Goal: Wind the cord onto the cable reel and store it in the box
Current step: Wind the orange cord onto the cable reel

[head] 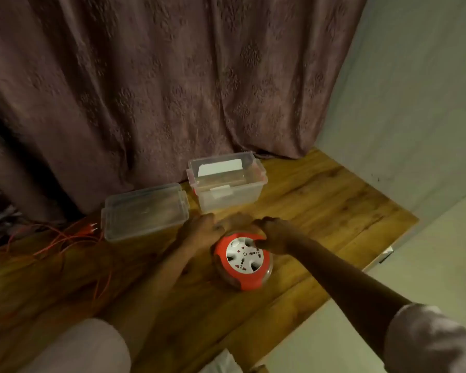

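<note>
A round cable reel (pixel 243 261) with an orange rim and a white socket face lies flat on the wooden table. My right hand (pixel 273 232) curls over its far right edge and grips the rim. My left hand (pixel 201 228) lies against the reel's far left side with its fingers fairly straight. The orange cord (pixel 73 240) lies loose in tangled loops across the left of the table, its plug (pixel 92 228) near the lid. The open clear box (pixel 226 181) stands behind the reel.
The box's clear lid (pixel 145 211) lies upside down to the left of the box. A mauve curtain (pixel 145 90) hangs behind the table. The table edge (pixel 374 259) runs diagonally on the right, with pale floor beyond.
</note>
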